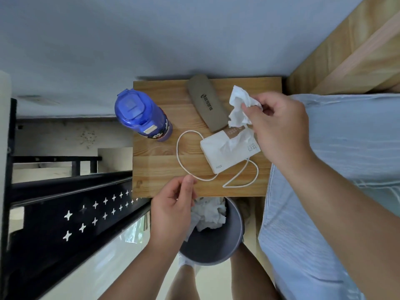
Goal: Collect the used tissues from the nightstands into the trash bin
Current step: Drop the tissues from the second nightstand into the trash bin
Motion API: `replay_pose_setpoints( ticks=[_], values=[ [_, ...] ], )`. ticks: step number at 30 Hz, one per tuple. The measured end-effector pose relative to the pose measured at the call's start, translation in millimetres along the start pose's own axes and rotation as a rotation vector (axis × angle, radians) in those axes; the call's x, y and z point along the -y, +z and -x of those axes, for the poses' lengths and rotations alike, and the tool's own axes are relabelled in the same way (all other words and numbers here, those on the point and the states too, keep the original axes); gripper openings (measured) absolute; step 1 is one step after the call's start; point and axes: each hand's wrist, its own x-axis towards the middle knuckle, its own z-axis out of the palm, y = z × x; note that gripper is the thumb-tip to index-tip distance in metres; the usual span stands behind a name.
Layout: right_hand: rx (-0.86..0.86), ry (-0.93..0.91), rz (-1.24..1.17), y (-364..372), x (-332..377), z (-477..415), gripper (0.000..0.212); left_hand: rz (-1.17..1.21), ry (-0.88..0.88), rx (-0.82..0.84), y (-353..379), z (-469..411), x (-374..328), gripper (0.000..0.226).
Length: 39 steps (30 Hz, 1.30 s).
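Head view, items as recorded:

- Wooden desk (pixel 155 167), set against the wall beside a bed (pixel 346 169) in pale striped bedding.
- Right hand (pixel 279 126): raised over the desk's back right corner, fingers pinched on a crumpled white tissue (pixel 239 109). The tissue hung above the tissue pack (pixel 229 150).
- Left hand (pixel 173 211): at the desk's front edge, over the trash bin (pixel 236 234), fingers loosely curled and holding nothing visible.
- Trash bin: grey, round, on the floor just in front of the desk, with crumpled tissues (pixel 211 215) inside.
- Blue bottle (pixel 140 115): upright at the desk's left edge.
- Grey case (pixel 205 102): lay flat at the back, near the pack.
- White cable (pixel 178 152): looped across the desk, passing under the pack.
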Motion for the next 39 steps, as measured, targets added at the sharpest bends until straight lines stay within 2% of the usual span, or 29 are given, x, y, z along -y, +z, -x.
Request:
replay_pose_setpoints(
  ticks=[3,8,12,17,20,22,26,32,36,39],
  values=[
    [-0.031,0.048,-0.086,-12,-2,55,0.022,-0.017,-0.028,0.035,-5,16,10,0.028],
    [-0.033,0.233,-0.156,-3,-38,153,0.016,-0.106,-0.070,0.078,-18,39,44,0.030],
    [0.077,0.410,-0.085,27,-83,214,0.016,-0.123,-0.091,0.099,-30,54,84,0.032],
    [0.228,0.608,0.011,69,-141,252,0.027,-0.184,-0.130,0.091,-34,66,133,0.039],
    [0.308,0.688,-0.008,86,-162,264,0.014,-0.188,-0.149,0.086,-36,72,159,0.037],
    [0.351,0.740,-0.009,93,-178,270,0.034,-0.197,-0.175,0.103,-36,79,176,0.035],
    [0.330,0.786,-0.079,98,-203,281,0.045,-0.266,-0.218,0.186,-37,87,206,0.031],
    [0.223,0.789,0.014,96,-236,283,0.047,-0.487,-0.152,0.225,-43,73,242,0.045],
    [0.263,0.658,0.183,96,-252,272,0.041,-0.643,-0.149,0.144,-46,42,258,0.056],
    [0.258,0.530,0.326,97,-263,262,0.043,-0.670,-0.179,0.137,-46,17,264,0.062]
  ],
)
